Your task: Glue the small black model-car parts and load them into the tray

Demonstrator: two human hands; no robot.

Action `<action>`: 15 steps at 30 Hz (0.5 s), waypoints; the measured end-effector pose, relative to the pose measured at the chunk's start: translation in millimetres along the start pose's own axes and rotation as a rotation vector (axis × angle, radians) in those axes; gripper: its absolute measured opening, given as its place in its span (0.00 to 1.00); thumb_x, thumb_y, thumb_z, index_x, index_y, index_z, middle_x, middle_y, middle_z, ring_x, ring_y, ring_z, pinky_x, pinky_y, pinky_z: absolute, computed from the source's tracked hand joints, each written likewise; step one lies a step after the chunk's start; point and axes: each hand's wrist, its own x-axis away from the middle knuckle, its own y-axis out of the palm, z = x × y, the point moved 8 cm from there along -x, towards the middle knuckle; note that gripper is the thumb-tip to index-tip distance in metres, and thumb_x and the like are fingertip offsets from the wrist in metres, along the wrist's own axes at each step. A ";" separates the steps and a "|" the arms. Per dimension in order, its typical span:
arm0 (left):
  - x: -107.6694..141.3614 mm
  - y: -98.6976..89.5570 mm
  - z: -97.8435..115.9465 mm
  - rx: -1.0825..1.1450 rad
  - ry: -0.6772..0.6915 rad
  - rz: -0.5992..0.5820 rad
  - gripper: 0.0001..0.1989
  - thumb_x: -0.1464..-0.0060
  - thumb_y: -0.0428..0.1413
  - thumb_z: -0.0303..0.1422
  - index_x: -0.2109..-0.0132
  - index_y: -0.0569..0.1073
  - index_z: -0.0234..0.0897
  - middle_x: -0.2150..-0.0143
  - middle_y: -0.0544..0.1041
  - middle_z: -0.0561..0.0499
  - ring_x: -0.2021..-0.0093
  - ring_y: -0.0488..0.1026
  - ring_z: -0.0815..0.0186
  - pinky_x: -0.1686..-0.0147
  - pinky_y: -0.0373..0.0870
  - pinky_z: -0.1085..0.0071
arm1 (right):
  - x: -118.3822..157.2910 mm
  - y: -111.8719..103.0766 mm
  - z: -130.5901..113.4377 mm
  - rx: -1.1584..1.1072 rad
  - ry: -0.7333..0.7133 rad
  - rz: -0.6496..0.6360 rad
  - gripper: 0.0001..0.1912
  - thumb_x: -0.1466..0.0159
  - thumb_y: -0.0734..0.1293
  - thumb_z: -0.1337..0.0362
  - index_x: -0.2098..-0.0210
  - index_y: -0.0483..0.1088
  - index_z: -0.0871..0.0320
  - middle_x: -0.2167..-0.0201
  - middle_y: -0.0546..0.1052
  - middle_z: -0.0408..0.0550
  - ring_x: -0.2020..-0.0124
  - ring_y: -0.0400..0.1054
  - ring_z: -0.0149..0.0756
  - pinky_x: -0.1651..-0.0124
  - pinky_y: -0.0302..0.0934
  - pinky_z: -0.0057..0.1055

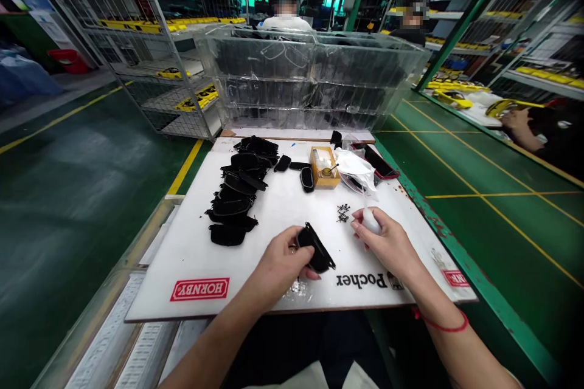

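Observation:
My left hand [285,258] is closed on a black plastic part [317,249] with small tabs at its corners, held tilted above the white board [274,219]. In my right hand [387,240] is a small translucent squeeze bottle [371,220], its thin nozzle pointing up and away from me. Just left of that bottle lie several tiny dark pieces [343,213]. A long overlapping pile of similar black parts [235,194] runs down the board's left side. A single black part [307,179] with a pale outlined rim rests near the middle.
A yellow box [325,167] holding small items stands beside crumpled white material [353,169]. Behind it lies a phone-like dark object with a red edge [378,162]. Clear plastic bins [292,73] close off the far side. Wire shelving [168,42] and people are beyond.

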 end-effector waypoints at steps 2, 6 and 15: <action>-0.7 17.5 -5.7 0.065 -0.014 -0.032 0.07 0.49 0.52 0.30 0.60 0.66 0.35 0.64 0.72 0.52 0.74 0.72 0.72 0.69 0.69 0.73 | -8.2 -3.2 6.7 0.110 0.008 0.018 0.10 0.41 0.63 0.57 0.64 0.69 0.56 0.74 0.73 0.43 0.73 0.66 0.34 0.69 0.59 0.30; -1.3 39.5 -10.2 0.069 0.003 -0.042 0.05 0.50 0.52 0.28 0.64 0.66 0.35 0.70 0.69 0.56 0.76 0.70 0.75 0.67 0.66 0.75 | -18.2 0.2 4.2 0.314 -0.081 0.019 0.07 0.41 0.62 0.61 0.67 0.70 0.56 0.71 0.75 0.44 0.69 0.67 0.36 0.65 0.58 0.31; -0.9 60.0 -27.5 0.044 -0.087 -0.082 0.08 0.50 0.51 0.28 0.60 0.66 0.38 0.67 0.64 0.57 0.72 0.77 0.66 0.73 0.60 0.76 | -22.5 26.0 -13.9 0.530 -0.370 -0.053 0.08 0.37 0.61 0.64 0.59 0.68 0.57 0.64 0.72 0.48 0.62 0.68 0.38 0.59 0.59 0.32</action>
